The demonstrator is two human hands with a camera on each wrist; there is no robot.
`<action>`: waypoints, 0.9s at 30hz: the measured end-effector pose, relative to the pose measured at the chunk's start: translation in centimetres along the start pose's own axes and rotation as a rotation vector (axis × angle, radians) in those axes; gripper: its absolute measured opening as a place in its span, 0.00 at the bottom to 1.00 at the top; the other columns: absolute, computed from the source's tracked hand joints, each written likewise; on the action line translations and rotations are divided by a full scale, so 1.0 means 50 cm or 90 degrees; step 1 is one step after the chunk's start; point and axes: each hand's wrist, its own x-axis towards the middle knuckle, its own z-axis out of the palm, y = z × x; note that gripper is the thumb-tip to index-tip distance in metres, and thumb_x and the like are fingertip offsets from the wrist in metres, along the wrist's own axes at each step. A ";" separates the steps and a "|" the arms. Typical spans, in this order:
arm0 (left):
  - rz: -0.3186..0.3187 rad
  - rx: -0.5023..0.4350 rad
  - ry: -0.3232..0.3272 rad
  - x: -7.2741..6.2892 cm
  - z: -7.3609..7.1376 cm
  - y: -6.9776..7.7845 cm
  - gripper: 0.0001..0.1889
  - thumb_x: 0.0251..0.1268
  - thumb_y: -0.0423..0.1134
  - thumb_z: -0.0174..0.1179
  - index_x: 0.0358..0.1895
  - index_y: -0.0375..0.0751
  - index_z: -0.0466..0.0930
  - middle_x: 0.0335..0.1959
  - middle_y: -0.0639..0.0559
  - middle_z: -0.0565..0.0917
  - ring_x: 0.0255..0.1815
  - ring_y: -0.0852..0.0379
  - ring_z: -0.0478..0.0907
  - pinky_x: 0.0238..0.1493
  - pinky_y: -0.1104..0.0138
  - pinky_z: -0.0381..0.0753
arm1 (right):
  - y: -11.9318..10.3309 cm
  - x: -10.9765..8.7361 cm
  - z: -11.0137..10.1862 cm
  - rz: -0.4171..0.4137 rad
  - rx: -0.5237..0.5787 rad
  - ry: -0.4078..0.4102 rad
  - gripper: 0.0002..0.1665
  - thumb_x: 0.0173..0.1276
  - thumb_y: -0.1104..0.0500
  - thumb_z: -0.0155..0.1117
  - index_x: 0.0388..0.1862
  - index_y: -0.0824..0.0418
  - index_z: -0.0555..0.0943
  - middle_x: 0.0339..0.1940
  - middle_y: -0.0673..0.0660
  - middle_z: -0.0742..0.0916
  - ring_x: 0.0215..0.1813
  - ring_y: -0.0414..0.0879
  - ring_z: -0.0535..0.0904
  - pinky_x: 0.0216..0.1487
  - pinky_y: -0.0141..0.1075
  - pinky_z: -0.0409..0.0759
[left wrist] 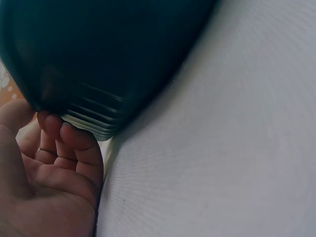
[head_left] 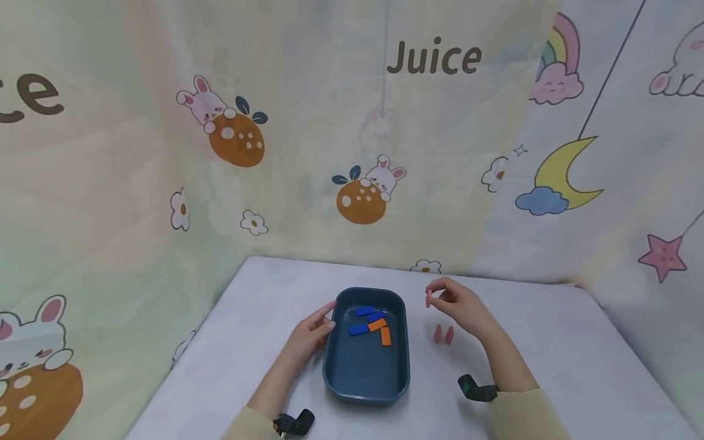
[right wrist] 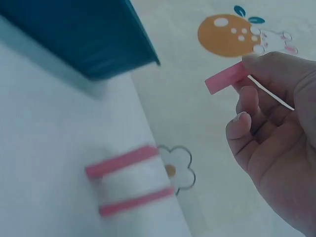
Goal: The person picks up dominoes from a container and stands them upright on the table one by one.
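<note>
thin pink oblong block [right wrist: 223,80], prob. light/stiff, aptly pinched endwise by r. grip [head_left: 461,307]; dark-blue oblong plastic tray [head_left: 367,374] held by l. grip [head_left: 306,337].

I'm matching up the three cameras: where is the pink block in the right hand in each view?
Head: pink block right of and below centre, in the right hand.
Left wrist: not in it.
Right wrist: block at upper right.
Shared landmark: the dark blue tray, lower centre in head, top left in both wrist views.
</note>
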 end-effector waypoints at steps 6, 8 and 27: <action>0.001 -0.005 -0.002 -0.002 0.001 -0.004 0.26 0.70 0.44 0.60 0.71 0.58 0.70 0.36 0.52 0.76 0.30 0.56 0.71 0.33 0.67 0.74 | 0.057 -0.046 -0.018 0.031 0.005 0.013 0.19 0.70 0.53 0.65 0.57 0.54 0.76 0.44 0.59 0.85 0.43 0.60 0.79 0.38 0.38 0.78; 0.001 -0.002 0.000 -0.001 0.001 -0.004 0.26 0.71 0.43 0.59 0.70 0.58 0.70 0.36 0.52 0.76 0.30 0.56 0.72 0.34 0.68 0.74 | 0.073 -0.056 -0.022 0.034 -0.001 0.017 0.20 0.70 0.52 0.65 0.58 0.55 0.76 0.45 0.58 0.85 0.42 0.57 0.79 0.38 0.37 0.78; 0.003 0.008 0.010 -0.002 0.003 -0.004 0.25 0.72 0.44 0.59 0.70 0.60 0.70 0.37 0.50 0.77 0.32 0.55 0.73 0.36 0.67 0.75 | 0.176 -0.095 -0.029 0.118 -0.015 0.006 0.19 0.69 0.52 0.65 0.56 0.54 0.76 0.48 0.56 0.83 0.38 0.45 0.76 0.36 0.34 0.77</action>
